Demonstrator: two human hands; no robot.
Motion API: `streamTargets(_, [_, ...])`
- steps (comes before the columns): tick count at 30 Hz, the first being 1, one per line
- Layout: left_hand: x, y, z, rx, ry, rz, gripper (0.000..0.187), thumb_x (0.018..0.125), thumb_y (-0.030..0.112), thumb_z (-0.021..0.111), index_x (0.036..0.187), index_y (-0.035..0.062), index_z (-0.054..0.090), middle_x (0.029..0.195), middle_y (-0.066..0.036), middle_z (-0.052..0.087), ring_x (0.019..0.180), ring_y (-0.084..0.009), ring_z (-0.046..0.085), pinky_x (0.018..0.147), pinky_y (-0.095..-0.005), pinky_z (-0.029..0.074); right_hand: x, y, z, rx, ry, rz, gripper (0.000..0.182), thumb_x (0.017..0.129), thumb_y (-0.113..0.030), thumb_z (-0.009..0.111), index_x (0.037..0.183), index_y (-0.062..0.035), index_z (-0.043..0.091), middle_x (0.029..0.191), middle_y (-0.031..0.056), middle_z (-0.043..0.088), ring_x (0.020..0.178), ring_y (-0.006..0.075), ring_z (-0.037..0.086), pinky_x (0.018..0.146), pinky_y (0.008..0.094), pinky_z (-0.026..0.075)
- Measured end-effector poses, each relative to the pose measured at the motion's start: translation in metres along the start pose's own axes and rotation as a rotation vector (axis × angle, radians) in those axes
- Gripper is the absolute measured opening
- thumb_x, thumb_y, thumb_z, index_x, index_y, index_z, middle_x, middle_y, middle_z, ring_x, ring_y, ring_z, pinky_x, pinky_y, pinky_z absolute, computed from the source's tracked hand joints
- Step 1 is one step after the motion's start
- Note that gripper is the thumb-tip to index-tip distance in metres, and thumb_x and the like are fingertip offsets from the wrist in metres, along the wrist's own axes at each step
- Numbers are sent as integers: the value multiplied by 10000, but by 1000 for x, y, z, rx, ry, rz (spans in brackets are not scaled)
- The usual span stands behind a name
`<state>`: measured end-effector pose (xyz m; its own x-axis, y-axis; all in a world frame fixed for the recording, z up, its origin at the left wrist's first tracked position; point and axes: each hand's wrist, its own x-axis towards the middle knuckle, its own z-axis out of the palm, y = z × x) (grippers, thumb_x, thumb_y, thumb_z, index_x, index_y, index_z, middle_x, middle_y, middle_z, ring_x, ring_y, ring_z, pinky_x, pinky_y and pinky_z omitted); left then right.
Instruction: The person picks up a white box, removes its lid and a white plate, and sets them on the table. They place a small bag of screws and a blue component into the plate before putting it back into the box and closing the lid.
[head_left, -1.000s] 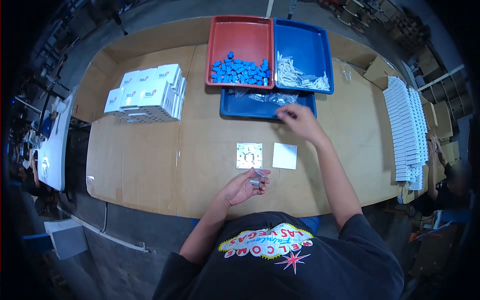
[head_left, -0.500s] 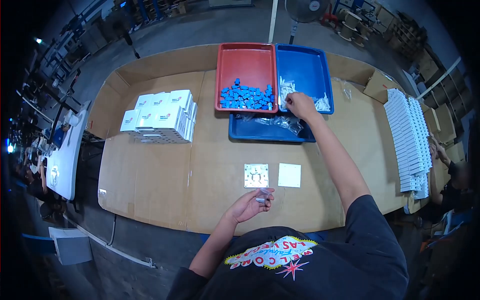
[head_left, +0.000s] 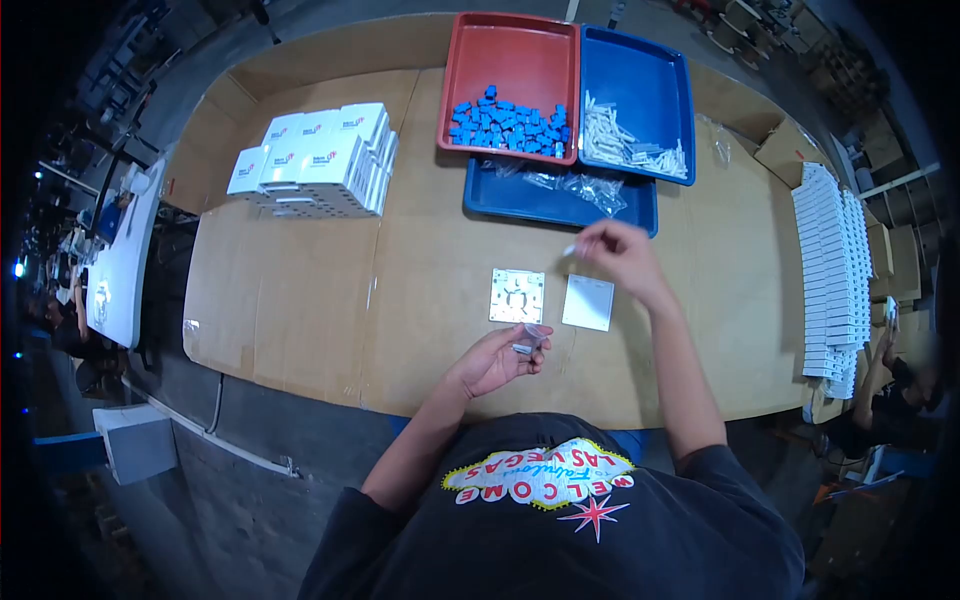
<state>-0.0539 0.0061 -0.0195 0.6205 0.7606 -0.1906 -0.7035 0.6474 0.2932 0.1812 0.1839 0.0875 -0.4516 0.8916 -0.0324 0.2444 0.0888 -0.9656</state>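
White peg (head_left: 570,251) juts leftward from the right grip (head_left: 622,258), which pinches it; the left grip (head_left: 503,361) holds a clear bag (head_left: 533,338).

The table (head_left: 290,290) is covered in brown cardboard (head_left: 430,250), with a raised wall (head_left: 340,55) along its far edge. Near the middle, a white frame (head_left: 517,297) and a white square (head_left: 588,304) lie flat, side by side and slightly apart. Beyond them sits a low blue tray (head_left: 500,198); a red tray (head_left: 512,70) and a second blue tray (head_left: 640,80) adjoin behind, their near rims overlapping it. White boxes (head_left: 318,168) are piled toward the left, and white pieces (head_left: 835,275) in stacked rows toward the right.
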Motion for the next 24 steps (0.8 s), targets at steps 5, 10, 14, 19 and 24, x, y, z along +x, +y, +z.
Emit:
streamTargets(5, [0, 1, 6, 33, 36, 18, 460, 1140, 341, 418, 1426, -1, 528, 1201, -104, 674, 1024, -215, 658, 942, -396, 542, -68, -9, 48, 87, -188, 249, 141, 938, -107, 768, 1047, -18, 776, 792, -43, 672, 708, 24, 518, 631, 225, 421])
streamTargets(10, [2, 3, 8, 30, 29, -8, 432, 1145, 338, 402, 1379, 7, 553, 1215, -116, 674, 1033, -214, 661, 938, -399, 544, -73, -28, 44, -168, -253, 186, 155, 930, -117, 753, 1054, -26, 773, 776, 58, 699, 713, 117, 578, 668, 292, 472])
streamTargets(14, [2, 3, 8, 56, 24, -10, 434, 1144, 347, 430, 1368, 3, 571, 1198, -107, 674, 998, -191, 659, 938, -374, 550, -62, -20, 42, -167, -372, 114, 156, 915, -101, 775, 1062, -49, 787, 819, 43, 708, 765, 128, 626, 693, 295, 481])
streamTargets(19, [2, 2, 5, 84, 26, -1, 398, 1140, 338, 443, 1331, 19, 586, 1206, -116, 692, 1026, -211, 670, 947, -392, 547, -45, -23, 50, -237, -507, -11, 144, 885, -82, 768, 1019, -34, 789, 951, 66, 737, 858, 208, 686, 793, 329, 528])
streamTargets(24, [0, 0, 1, 72, 38, 17, 394, 1142, 347, 439, 1300, 26, 604, 1208, -116, 696, 1015, -211, 673, 945, -391, 545, -37, -23, 56, -327, -572, -49, 148, 871, -61, 756, 1010, -31, 795, 1053, 77, 738, 907, 218, 704, 816, 333, 549])
